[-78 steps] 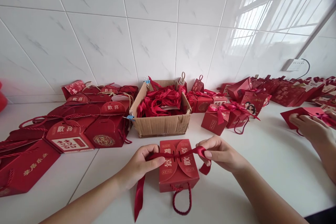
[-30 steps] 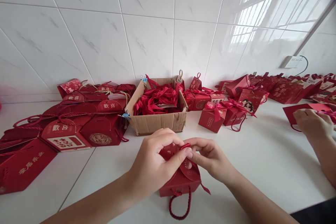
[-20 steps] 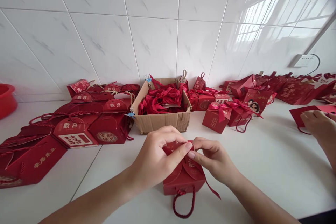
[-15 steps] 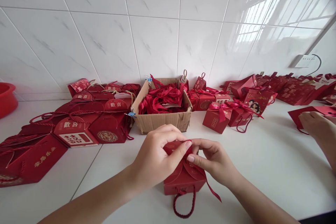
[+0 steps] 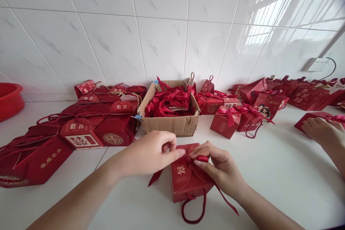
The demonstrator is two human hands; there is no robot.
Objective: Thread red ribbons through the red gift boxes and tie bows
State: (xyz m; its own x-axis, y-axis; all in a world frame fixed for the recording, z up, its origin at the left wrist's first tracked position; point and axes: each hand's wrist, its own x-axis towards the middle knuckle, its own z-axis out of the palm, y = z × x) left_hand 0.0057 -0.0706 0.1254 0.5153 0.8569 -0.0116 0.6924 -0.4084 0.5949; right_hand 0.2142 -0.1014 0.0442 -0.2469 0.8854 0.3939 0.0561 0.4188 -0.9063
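Observation:
A red gift box stands on the white table in front of me, its curved top flaps folded together and a twisted cord handle hanging at its near side. My right hand pinches a loop of red satin ribbon over the box top, between thumb and fingers. One ribbon tail trails down at the right. Another tail lies under my left hand, which is at the box's upper left edge. Its fingers are curled and the thumb points at the ribbon's middle; anything between them is hidden.
Behind the box stands a cardboard carton of red ribbons. Grouped red boxes fill the left; bow-tied ones stand right. At the far right another person's hand rests on a box. A red basin is far left.
My left hand has drawn back leftward from the box's middle, uncovering more of its top. A ribbon loop now shows in my right hand, and a tail appears at the left.

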